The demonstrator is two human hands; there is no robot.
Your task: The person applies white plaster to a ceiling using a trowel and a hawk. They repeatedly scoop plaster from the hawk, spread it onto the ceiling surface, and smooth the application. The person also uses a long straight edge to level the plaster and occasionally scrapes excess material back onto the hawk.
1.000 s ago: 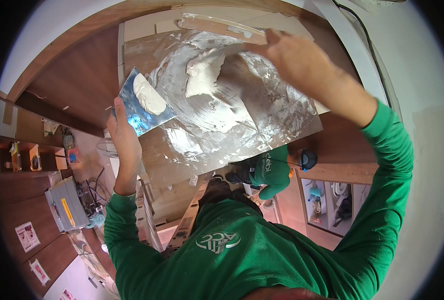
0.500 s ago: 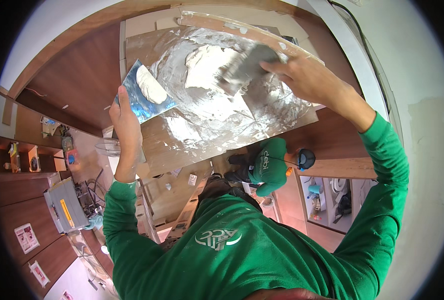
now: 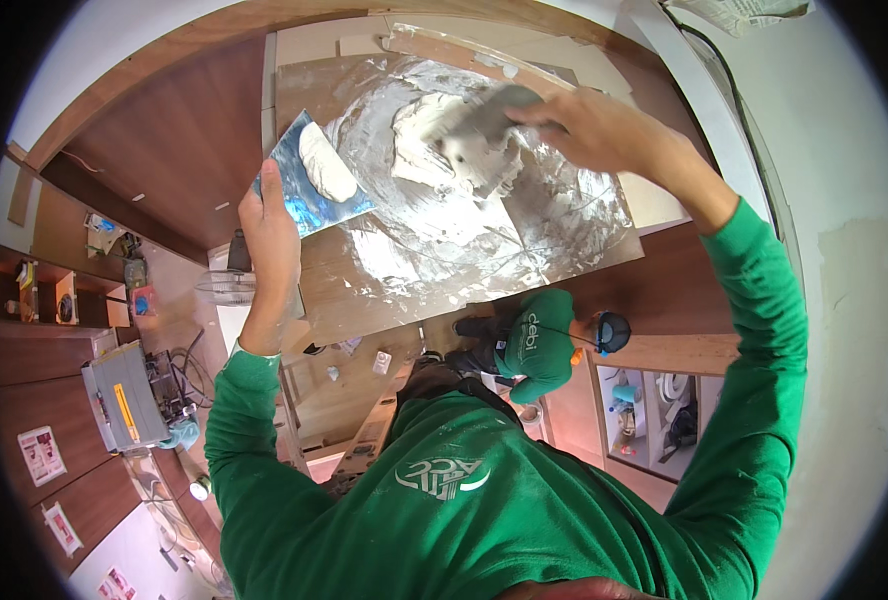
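a person in a green long-sleeved shirt (image 3: 524, 530) is standing over a broad brown board (image 3: 349, 312), which is bearing wide white smears. below its near edge, a co-worker in a green shirt and dark cap (image 3: 539, 345) is showing. to the left, a grey case (image 3: 129, 400) with a yellow strip is resting, well apart from the board. the right hand (image 3: 609, 132) is hovering over the far right of the board, its fingers closing around the handle of a trowel. a mound of white paste (image 3: 419, 140) is lying on the board between the hands. a blue-faced square plate (image 3: 302, 208) is tilting over the board's left side; the left hand (image 3: 272, 235) is grasping its near left edge, thumb lying on top. a wooden strip (image 3: 464, 54) is running along the far edge. the trowel (image 3: 499, 112) is overlapping the mound's right side, blur hiding the exact contact. an elongated lump of white paste (image 3: 326, 165) is sitting on the plate.
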